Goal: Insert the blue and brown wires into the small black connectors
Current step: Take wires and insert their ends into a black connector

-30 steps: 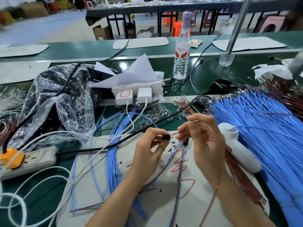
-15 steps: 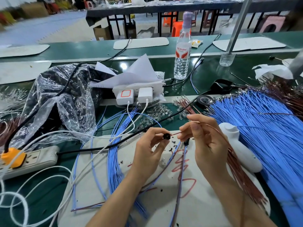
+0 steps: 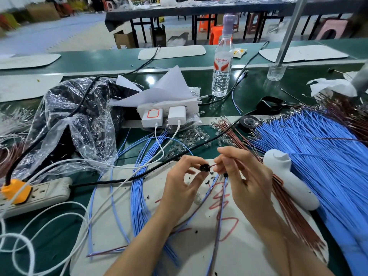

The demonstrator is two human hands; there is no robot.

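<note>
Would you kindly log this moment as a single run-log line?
left hand: pinches black connector | right hand: pinches brown wire, tip at connector | insertion: cannot tell

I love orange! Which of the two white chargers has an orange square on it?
The left charger, nearer the crinkly plastic bag; the right charger beside it is plain white.

Your green counter [image 3: 254,90] carries a white mat [image 3: 195,253] at 6 o'clock, and a looped bundle of blue wires [image 3: 139,196] crosses the mat's left side. At 3 o'clock a wide sheaf of loose blue wires [image 3: 322,156] fans out, with brown wires [image 3: 294,218] and a white handheld tool [image 3: 288,182] along its inner edge. A black tape roll [image 3: 248,122] lies at 1 o'clock. A water bottle [image 3: 222,72] stands at 12, with a white power strip [image 3: 169,108] just left of it. A crumpled clear plastic bag [image 3: 79,124] sits at 10, and a grey power strip [image 3: 43,193] at 9.
</note>
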